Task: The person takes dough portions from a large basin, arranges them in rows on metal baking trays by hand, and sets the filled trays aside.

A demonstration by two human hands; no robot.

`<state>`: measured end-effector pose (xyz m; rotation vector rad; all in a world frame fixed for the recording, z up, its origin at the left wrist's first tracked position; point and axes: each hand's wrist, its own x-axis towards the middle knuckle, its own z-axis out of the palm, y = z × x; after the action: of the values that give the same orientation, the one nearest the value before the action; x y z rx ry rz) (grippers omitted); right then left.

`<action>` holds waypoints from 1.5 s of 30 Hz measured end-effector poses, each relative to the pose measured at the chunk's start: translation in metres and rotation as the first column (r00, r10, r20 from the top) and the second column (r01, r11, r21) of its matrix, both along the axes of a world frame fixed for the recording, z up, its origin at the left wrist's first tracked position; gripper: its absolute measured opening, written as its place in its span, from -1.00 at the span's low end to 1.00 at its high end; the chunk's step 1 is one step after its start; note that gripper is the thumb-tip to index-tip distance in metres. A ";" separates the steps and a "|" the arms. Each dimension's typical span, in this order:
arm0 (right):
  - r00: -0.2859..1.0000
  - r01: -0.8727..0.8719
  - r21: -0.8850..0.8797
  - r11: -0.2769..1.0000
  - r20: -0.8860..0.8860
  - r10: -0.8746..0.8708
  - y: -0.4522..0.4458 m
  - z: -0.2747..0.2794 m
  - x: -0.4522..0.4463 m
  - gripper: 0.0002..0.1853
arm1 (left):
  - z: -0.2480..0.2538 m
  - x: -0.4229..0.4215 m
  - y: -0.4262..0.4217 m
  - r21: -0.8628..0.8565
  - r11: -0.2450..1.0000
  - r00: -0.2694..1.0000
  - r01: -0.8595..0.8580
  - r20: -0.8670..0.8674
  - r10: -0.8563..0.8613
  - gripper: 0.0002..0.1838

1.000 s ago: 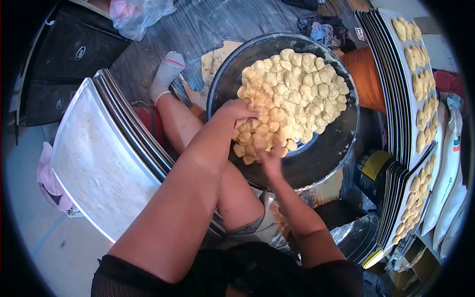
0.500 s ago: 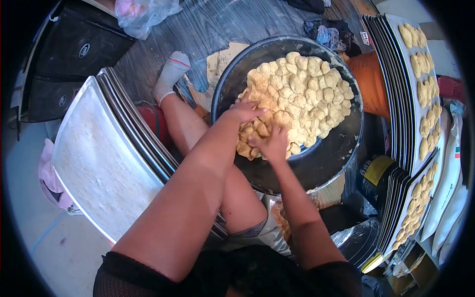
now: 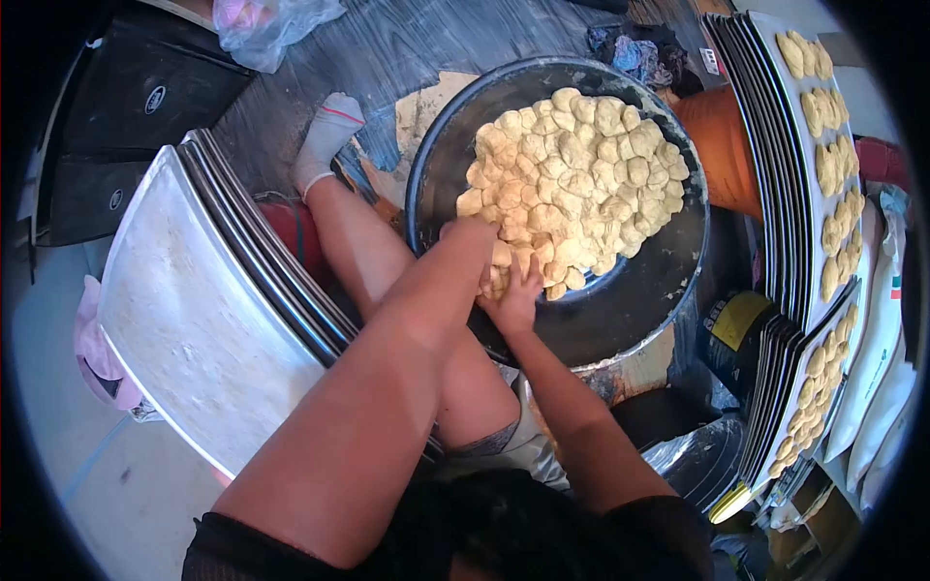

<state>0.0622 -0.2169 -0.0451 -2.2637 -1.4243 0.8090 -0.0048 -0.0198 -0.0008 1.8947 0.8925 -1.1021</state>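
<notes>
Inside the wide, round black basin (image 3: 644,295), the heap of pale-yellow, rounded dough lumps (image 3: 581,174) runs lengthwise from the near-left edge toward the far-right edge. At its near-left end, the right hand (image 3: 516,303) touches lumps with fingers apart; beside it, the left hand (image 3: 472,244) has its fingers mostly hidden, so I cannot tell its grip.

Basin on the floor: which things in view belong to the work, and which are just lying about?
Belong, as far as I can judge:
dough
basin
left trays
right trays, bearing dough pieces

Probably just lying about:
plastic bag
dark cloth
</notes>
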 end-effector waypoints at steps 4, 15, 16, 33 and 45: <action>0.975 0.195 0.028 0.980 -0.111 -0.191 0.026 0.003 -0.006 -0.14 | -0.054 0.001 -0.012 -0.001 0.986 0.986 -0.165 -0.012 0.165 0.26; 0.957 0.080 0.435 0.897 -0.285 0.053 0.069 0.158 0.056 -0.54 | 0.130 -0.015 0.030 -0.586 0.632 0.726 -0.507 0.104 0.680 0.24; 0.965 0.061 0.483 0.873 -0.252 0.072 0.072 0.192 0.054 -0.55 | 0.156 -0.020 0.029 -0.564 0.668 0.706 -0.486 0.197 0.680 0.21; 0.408 -0.847 0.464 0.261 0.250 0.878 0.046 0.334 -0.220 -0.18 | 0.329 -0.346 -0.237 0.418 0.136 0.422 -0.898 0.728 0.540 0.10; 0.098 -0.254 -0.163 0.953 -0.985 -0.143 0.100 0.248 -0.161 -0.06 | 0.165 -0.504 -0.242 -0.479 -0.480 -0.661 -0.735 0.666 0.347 -0.31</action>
<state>-0.0986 -0.1168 0.2026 -1.0298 -0.6188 2.1492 -0.5086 -0.2617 0.1639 0.5438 1.7077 1.3608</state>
